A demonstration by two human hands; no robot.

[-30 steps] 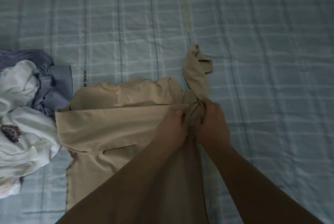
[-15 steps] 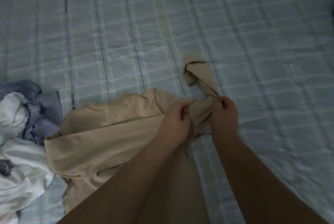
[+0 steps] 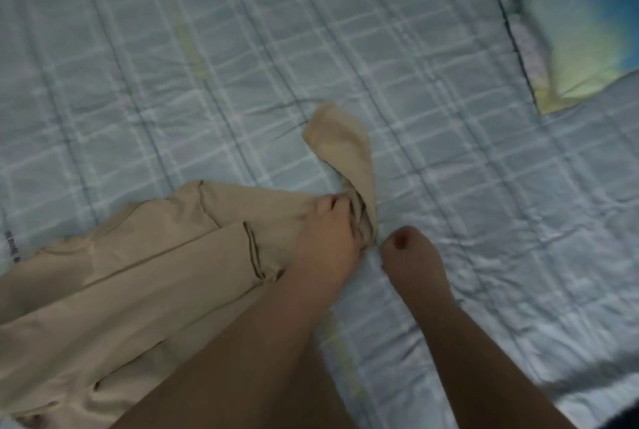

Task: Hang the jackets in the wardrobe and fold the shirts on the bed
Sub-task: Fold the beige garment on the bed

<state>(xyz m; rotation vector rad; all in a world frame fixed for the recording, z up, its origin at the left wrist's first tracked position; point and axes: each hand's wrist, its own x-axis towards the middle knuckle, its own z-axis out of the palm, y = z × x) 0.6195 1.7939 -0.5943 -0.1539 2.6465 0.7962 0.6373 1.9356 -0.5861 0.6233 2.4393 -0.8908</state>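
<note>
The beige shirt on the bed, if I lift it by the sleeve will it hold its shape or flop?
Probably floppy: the beige shirt lies in soft folds and bunches where the left hand grips it. Likely light, since its sleeve lies limp and thin on the checked sheet. Pushed, it would probably crumple rather than slide whole.
</note>
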